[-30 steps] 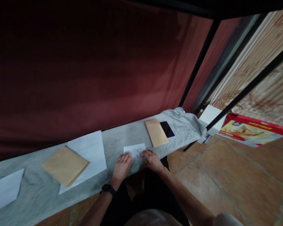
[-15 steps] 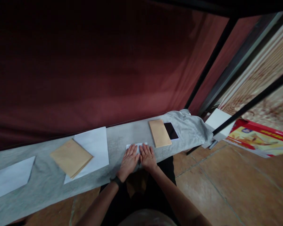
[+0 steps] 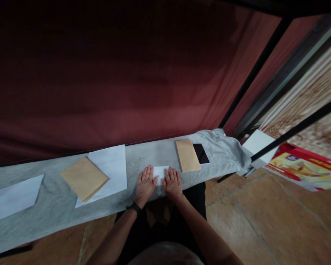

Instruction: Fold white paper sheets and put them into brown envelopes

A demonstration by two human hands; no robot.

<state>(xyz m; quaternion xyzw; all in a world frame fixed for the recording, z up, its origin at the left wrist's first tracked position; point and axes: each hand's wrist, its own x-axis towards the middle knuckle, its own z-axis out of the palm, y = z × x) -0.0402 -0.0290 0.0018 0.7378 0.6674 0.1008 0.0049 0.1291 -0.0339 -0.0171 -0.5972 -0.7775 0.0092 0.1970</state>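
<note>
Both hands are lying palm down, fingers stretched out: the left hand [image 3: 145, 185] is covering one side of a small white rectangular paper [image 3: 160, 171], the right hand [image 3: 173, 184] the other. That paper is resting near the front edge of a long, narrow desk [image 3: 139, 151] draped in soft grey cloth, which is bunching up at the right end. Just right, a flat tan paper packet [image 3: 188, 156] is sitting beside a dark-screened device [image 3: 201, 154]. Over left, a stack of tan envelopes [image 3: 82, 178] is overlapping large white paper [image 3: 117, 163]. Behind, a deep red curtain [image 3: 140, 92] is hanging; brown floor tiles [image 3: 237, 213] are showing below, and a red-and-yellow printed box [image 3: 306, 165] is standing off right.
</note>
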